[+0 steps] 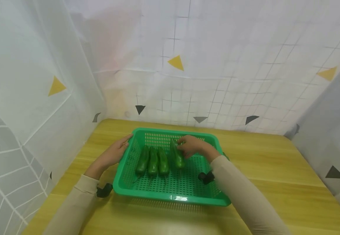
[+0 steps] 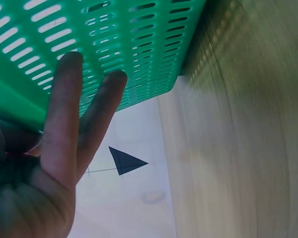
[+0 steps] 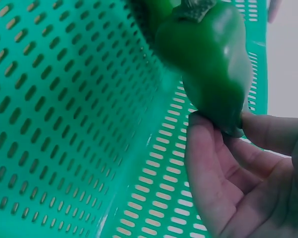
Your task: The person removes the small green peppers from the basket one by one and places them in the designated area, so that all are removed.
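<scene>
A green plastic basket with slotted walls holds long green peppers. Three peppers lie side by side in its left half, stems toward the near side. My right hand is inside the basket and pinches another green pepper near its tip, between thumb and fingers. In the right wrist view this pepper hangs above the slotted surface, its stem end toward the camera. My left hand is at the basket's left side; in the left wrist view two straight fingers rest against the outer wall.
The basket stands on a yellowish wooden table. White patterned sheeting with triangles rises behind the table and at both sides. Small black devices are worn at both wrists.
</scene>
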Tool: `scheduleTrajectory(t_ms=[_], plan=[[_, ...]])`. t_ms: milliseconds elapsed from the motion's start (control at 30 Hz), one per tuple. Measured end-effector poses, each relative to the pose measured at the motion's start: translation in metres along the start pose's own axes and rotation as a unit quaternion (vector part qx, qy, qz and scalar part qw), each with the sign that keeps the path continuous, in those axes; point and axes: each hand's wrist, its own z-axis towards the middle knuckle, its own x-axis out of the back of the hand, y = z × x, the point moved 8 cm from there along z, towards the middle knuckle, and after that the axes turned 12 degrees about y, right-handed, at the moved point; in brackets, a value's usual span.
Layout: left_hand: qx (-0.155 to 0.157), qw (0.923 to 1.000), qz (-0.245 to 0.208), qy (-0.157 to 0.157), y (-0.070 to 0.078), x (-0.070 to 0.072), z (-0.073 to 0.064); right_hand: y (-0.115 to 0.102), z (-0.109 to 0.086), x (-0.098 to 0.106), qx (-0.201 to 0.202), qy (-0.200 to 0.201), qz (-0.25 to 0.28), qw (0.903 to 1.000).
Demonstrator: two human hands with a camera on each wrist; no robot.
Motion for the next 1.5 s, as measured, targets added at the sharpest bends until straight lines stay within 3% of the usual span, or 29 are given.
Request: scheduleTrajectory(t_ms=[1500], plan=[[-0.002,1.0000,-0.002,0.003,0.001,-0.001,-0.001,-0.007,-0.023,0.028,0.028,0.000,0.058,0.9979]])
